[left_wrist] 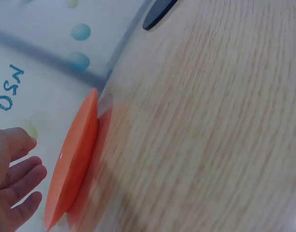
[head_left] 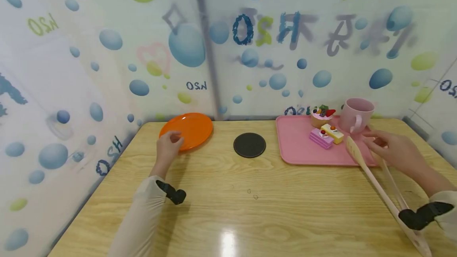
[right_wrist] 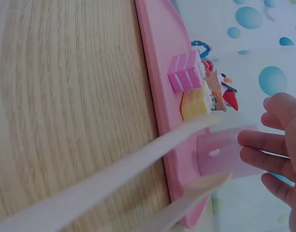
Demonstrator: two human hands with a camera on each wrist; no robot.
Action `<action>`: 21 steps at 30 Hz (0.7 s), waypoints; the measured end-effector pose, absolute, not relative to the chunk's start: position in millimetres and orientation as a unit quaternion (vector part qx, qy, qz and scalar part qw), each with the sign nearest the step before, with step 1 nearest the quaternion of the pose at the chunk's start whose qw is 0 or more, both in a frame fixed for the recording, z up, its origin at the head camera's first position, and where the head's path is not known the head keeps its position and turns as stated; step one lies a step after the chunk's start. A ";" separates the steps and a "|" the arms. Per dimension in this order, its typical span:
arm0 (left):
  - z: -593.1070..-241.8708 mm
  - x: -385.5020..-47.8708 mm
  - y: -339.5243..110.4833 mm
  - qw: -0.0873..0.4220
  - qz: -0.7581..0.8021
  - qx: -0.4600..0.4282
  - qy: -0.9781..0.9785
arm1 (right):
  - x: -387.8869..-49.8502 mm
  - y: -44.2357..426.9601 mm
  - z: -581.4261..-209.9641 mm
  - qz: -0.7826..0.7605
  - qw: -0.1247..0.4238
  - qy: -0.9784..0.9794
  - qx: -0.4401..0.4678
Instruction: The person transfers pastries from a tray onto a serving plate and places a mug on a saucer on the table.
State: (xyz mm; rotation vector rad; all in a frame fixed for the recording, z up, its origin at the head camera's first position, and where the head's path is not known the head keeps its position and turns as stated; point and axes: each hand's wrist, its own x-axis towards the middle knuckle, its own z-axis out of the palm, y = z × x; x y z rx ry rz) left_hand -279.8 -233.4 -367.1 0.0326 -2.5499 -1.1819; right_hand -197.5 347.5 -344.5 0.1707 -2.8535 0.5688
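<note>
Seemingly reaching, the left hand [head_left: 169, 145] hangs by the plate [head_left: 195, 129] at the surface's [head_left: 271, 209] far-left corner, the right hand [head_left: 401, 150] by the tongs [head_left: 378, 185]. Loose, empty fingers must curl to grip.

The head camera looked forward and down over the table [head_left: 285, 209], faced the printed wall [head_left: 228, 76] and framed the left hand [head_left: 168, 146] and right hand [head_left: 400, 152] from farthest off. The left wrist camera sat low and close, rolled sideways, sharing the orange plate [head_left: 194, 130] and black disc [head_left: 249, 145] with the head view. The right wrist camera, also rolled, looked along the wooden tongs [head_left: 374, 181], sharing these, the pink tray [head_left: 296, 148] and mug [head_left: 351, 112] with the head view.
</note>
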 end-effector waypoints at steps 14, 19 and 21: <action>-373.5 -273.7 -248.5 0.179 -0.397 0.028 -0.900 | -169.3 364.2 -354.2 0.184 0.155 -0.966 0.091; -373.7 -269.9 -255.1 0.167 -0.397 0.051 -0.901 | -160.1 367.4 -358.9 0.185 0.152 -0.967 0.084; -373.2 -266.6 -258.4 0.158 -0.399 0.060 -0.901 | -156.7 367.9 -359.8 0.187 0.152 -0.967 0.080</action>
